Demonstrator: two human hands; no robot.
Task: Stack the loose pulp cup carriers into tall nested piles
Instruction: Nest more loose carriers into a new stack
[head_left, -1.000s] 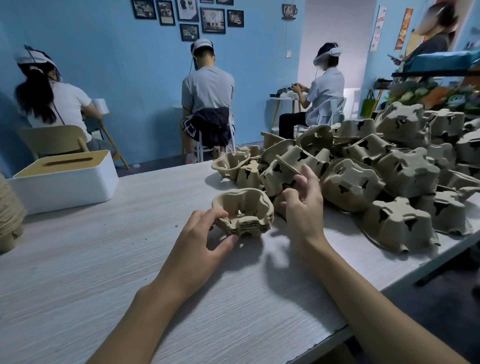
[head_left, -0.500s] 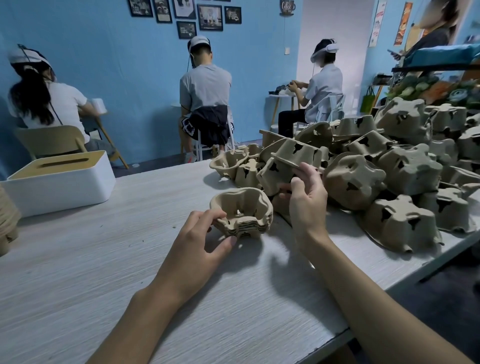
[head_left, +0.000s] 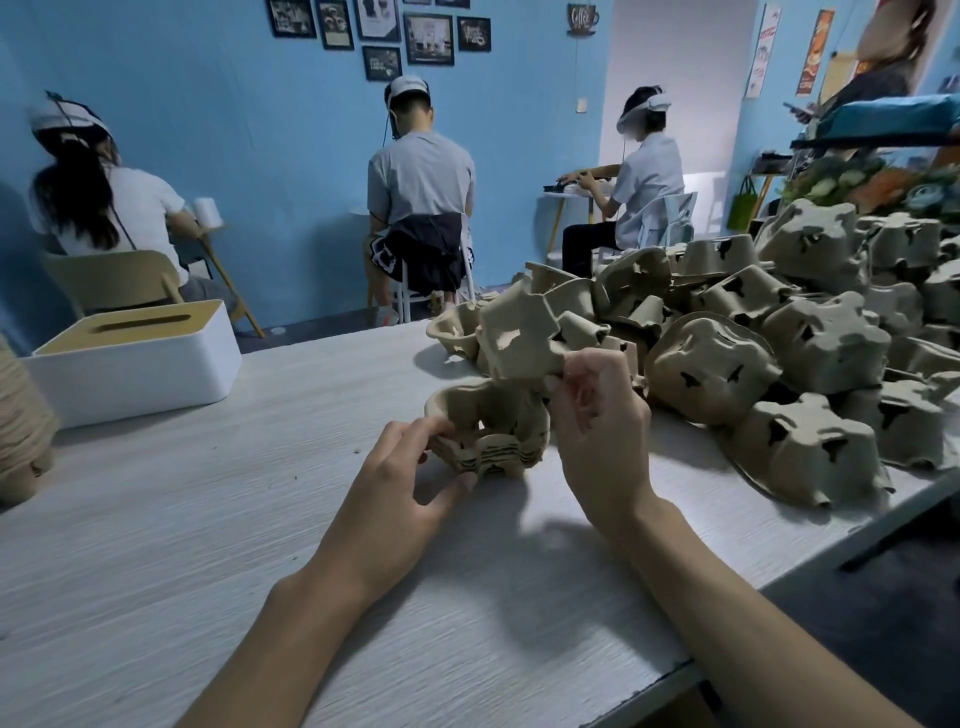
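- Sitting on the table (head_left: 208, 545) just ahead of the person is a short nested stack (head_left: 488, 431) of pulp cup carriers, cups upward, its layered rims showing along the near side.
- Directly above and slightly behind it, a single loose carrier (head_left: 519, 338) is held in the air, tilted with its underside facing the camera. Whether it touches the stack's far rim cannot be told.
- The right hand (head_left: 602, 441) pinches that carrier's lower right edge, with the fingers curled in and closed on the pulp.
- The left hand (head_left: 400, 493) holds the stack's near-left side, fingertips bent onto the upper rim and thumb pressed against the bottom layers.
- To the right a large heap (head_left: 779, 353) of unsorted carriers, most upside down, spreads across the table to its far right edge.
- A white tissue box (head_left: 135, 364) with a wooden lid stands well apart on the left of the table.
- Beyond the table three seated people with head-worn devices face a blue wall hung with framed pictures (head_left: 384, 31).
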